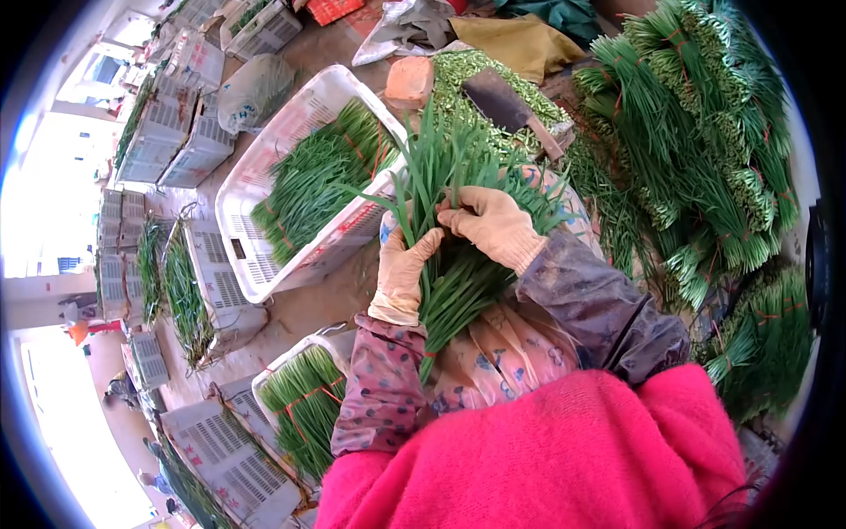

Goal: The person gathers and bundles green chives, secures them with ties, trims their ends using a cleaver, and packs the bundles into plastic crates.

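Note:
Both my hands wear pale gloves and are close together over my lap. My left hand [404, 275] is wrapped round a loose bunch of long green stalks [458, 295], its fingertips near the middle of the bunch. Just to the right, my right hand [489, 225] has its thumb and fingers pressed together at the leaves in the upper part of the bunch; whatever lies between the fingertips is too small to tell. The leaf tips spread upward past both hands, and the lower stalks reach down toward my patterned apron [502, 353].
A white crate [238, 207] with tied green bundles stands left of my hands. Beyond them a cleaver [502, 101] lies on chopped green pieces [458, 66], beside an orange block [410, 82]. Tied bundles [687, 132] are piled at the right. More crates [233, 450] stand left.

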Tool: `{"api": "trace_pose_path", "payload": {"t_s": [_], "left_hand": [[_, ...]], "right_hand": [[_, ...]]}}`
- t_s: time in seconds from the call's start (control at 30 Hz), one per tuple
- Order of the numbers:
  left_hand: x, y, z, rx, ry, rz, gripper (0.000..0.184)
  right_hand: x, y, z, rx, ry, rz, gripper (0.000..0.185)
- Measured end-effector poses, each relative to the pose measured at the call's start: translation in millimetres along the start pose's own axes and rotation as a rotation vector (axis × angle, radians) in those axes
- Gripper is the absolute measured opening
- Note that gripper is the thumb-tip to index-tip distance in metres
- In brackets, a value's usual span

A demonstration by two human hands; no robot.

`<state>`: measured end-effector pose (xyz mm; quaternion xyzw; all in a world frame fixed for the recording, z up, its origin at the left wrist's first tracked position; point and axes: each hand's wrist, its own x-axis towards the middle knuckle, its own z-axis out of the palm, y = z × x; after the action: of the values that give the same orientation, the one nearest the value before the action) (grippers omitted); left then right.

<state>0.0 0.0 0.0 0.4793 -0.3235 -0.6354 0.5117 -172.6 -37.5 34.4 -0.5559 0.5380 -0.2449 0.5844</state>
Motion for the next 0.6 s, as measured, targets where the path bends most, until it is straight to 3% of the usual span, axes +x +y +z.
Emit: {"api": "trace_pose_path", "payload": {"t_s": [0.1, 0.17, 0.23, 0.3, 0.33, 0.37, 0.43, 0.5, 0.57, 0.6], "left_hand": [[2.9, 4.5, -4.0, -0.066, 0.123, -0.079, 0.036], [-6.6, 11.6, -0.2, -0.153, 0.188, -0.132, 0.035], [-3.9, 15.6, -2.1, -0.164, 0.179, -0.129, 0.035], [-4.0, 13.9, -1.0, -0.179, 0.201, -0.107, 0.035], [-1.5, 9.0, -3.3, -0.168, 0.209, -0.095, 0.035], [-1.7, 8.7, -5.1, -0.166, 0.213, -0.1, 0.035], [-2.6, 12.2, -3.2, -0.102, 0.265, -0.115, 0.037], [-5.1, 17.8, -2.2, -0.154, 0.254, -0.112, 0.039], [-6.8, 18.0, -2.7, -0.157, 0.279, -0.086, 0.038], [-7.3, 19.2, -0.3, -0.202, 0.274, -0.078, 0.039]], "right_hand": [[-4.6, 14.2, 1.8, 0.26, 0.034, -0.108, 0.026], [-25.0, 8.7, -2.9, 0.748, -0.25, 0.215, 0.022], [-25.1, 9.4, -4.2, 0.737, -0.294, 0.23, 0.022], [-26.7, 9.9, -5.9, 0.538, -0.158, 0.161, 0.024], [-23.7, 16.8, -1.5, 0.263, -0.033, 0.037, 0.021], [-21.1, 20.8, -5.1, 0.267, -0.037, 0.042, 0.021], [-11.4, 32.1, -29.8, -0.531, 0.453, -0.482, 0.019], [-3.6, 30.6, -66.1, -0.557, 0.448, -0.126, 0.023], [-5.9, 24.0, -76.5, -0.831, 0.652, 0.066, 0.021], [-11.0, 21.5, -75.3, -0.907, 0.763, -0.093, 0.034]]}}
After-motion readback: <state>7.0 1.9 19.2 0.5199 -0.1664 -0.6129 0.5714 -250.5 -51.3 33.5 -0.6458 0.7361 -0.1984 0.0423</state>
